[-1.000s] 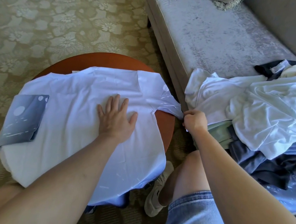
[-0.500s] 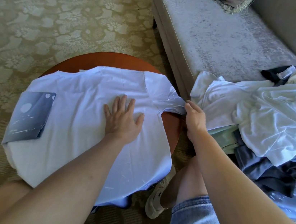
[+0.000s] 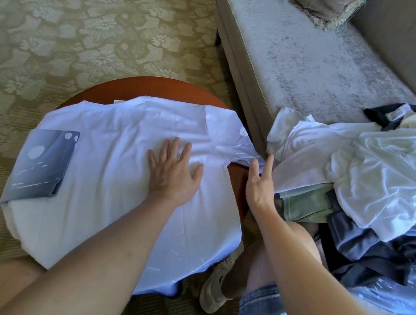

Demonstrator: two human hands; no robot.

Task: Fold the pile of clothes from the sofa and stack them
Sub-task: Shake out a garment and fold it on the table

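A white T-shirt (image 3: 110, 171) lies spread flat over the round reddish-brown table (image 3: 158, 87). My left hand (image 3: 173, 171) presses flat on the shirt's middle, fingers straight. My right hand (image 3: 260, 182) is beside the table's right edge with straight fingers, its fingertips at the end of the shirt's right sleeve (image 3: 244, 154). A pile of unfolded clothes (image 3: 383, 185), white, pale green and dark, lies on the sofa (image 3: 306, 64) to the right.
A grey-blue folded garment (image 3: 42, 162) sits on the shirt's left side. A fringed cushion (image 3: 320, 3) lies at the sofa's far end. Patterned carpet (image 3: 72, 33) surrounds the table. My knees and a shoe (image 3: 216, 285) are below the table edge.
My right hand has opened from its pinch on the sleeve end and now has straight fingers beside it. The left hand stays pressed on the shirt.
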